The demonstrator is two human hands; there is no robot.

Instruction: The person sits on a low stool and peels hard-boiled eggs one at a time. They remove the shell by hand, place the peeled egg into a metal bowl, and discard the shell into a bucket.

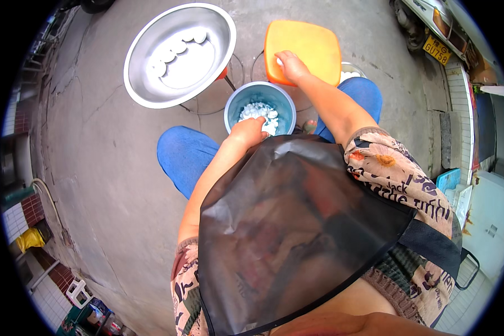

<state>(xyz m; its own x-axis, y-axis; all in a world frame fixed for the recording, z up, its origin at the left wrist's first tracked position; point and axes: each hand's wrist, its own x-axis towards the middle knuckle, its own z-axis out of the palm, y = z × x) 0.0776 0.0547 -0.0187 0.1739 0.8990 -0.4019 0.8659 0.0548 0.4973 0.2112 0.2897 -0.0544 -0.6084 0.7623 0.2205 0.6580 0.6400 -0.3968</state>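
My right hand (293, 67) is at the left part of an orange plastic stool top (308, 46), its fingers closed around a small white egg-like thing (279, 61). My left hand (249, 132) reaches over the near rim of a blue-grey bucket (232, 101), which holds white broken pieces (258, 110) that look like eggshell; whether it holds anything is hidden. To the upper left stands a wide metal basin (143, 90) with several white, egg-like balls (178, 46) in a row. Behind my right knee a smaller metal bowl (357, 66) holds more white rounded things (347, 76).
Under the big basin show a bit of a red thing (222, 74) and thin metal legs (230, 83). My knees flank the bucket. A parked vehicle (441, 21) stands at the upper right, a white stool (79, 294) at the lower left, on grey concrete (105, 176).
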